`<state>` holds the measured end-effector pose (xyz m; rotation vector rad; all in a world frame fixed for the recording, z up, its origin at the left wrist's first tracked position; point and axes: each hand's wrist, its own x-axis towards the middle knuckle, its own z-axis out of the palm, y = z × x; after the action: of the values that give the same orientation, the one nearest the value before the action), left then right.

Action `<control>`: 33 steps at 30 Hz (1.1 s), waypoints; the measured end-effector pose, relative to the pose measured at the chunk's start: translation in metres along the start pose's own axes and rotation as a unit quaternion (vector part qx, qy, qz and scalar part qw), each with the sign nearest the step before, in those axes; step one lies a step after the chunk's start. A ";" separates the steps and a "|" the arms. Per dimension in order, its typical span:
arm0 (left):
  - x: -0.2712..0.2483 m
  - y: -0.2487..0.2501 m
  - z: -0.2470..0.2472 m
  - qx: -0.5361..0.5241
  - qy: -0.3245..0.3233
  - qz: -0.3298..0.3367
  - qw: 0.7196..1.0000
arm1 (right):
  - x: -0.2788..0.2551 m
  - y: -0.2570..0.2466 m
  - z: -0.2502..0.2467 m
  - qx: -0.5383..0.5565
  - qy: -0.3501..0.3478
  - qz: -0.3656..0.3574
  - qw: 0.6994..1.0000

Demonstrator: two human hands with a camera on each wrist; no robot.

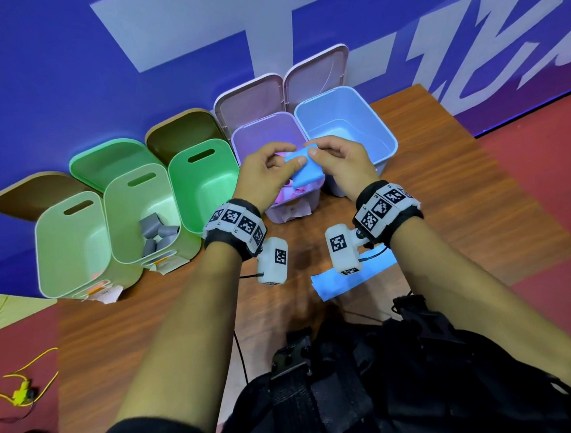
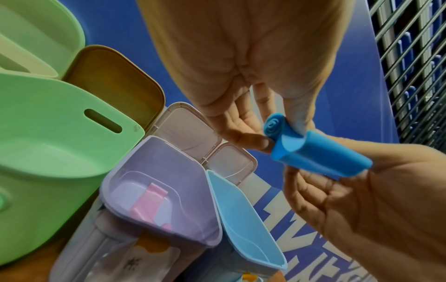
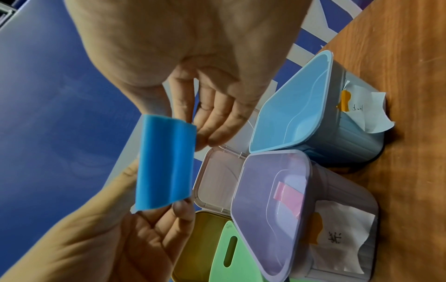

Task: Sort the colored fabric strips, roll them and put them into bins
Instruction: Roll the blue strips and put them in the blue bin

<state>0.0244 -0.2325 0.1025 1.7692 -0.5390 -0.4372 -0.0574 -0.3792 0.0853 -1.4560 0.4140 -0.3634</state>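
A blue fabric strip [image 1: 302, 170], partly rolled, is held in the air between both hands above the purple bin [image 1: 243, 137]. My left hand [image 1: 288, 163] pinches its left end, where the spiral of the roll [image 2: 274, 125] shows. My right hand [image 1: 315, 150] pinches the other end, and the strip's loose flap [image 3: 164, 164] hangs flat in the right wrist view. The blue bin [image 1: 383, 130] stands just right of the hands and holds nothing I can see. Pink strips [image 2: 149, 202] lie in the purple bin. A second blue strip [image 1: 330, 286] lies flat on the table under my right wrist.
Three green bins [image 1: 70, 240] stand in a row to the left, the middle one holding several grey rolls [image 1: 157, 231]. All lids stand open against the blue wall. Paper labels [image 3: 362, 112] hang on the bin fronts. The wooden table [image 1: 148, 316] extends toward me.
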 end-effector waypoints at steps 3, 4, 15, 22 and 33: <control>-0.002 0.002 0.001 -0.014 -0.012 -0.002 1.000 | 0.000 -0.001 -0.001 0.002 0.009 -0.002 1.000; -0.003 0.002 0.002 -0.022 -0.014 -0.005 1.000 | -0.001 -0.001 -0.001 -0.002 0.014 -0.006 1.000; -0.002 -0.001 0.001 0.009 0.002 0.010 1.000 | -0.005 -0.002 -0.002 -0.013 0.000 -0.009 1.000; -0.004 0.003 0.002 -0.004 -0.005 0.003 1.000 | -0.006 -0.005 -0.003 0.010 -0.020 0.002 1.000; -0.001 -0.005 0.002 0.014 -0.007 -0.001 1.000 | -0.010 -0.007 -0.005 -0.008 -0.034 -0.005 0.999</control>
<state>0.0235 -0.2324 0.0973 1.7957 -0.5559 -0.4444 -0.0682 -0.3792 0.0924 -1.4822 0.3552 -0.3186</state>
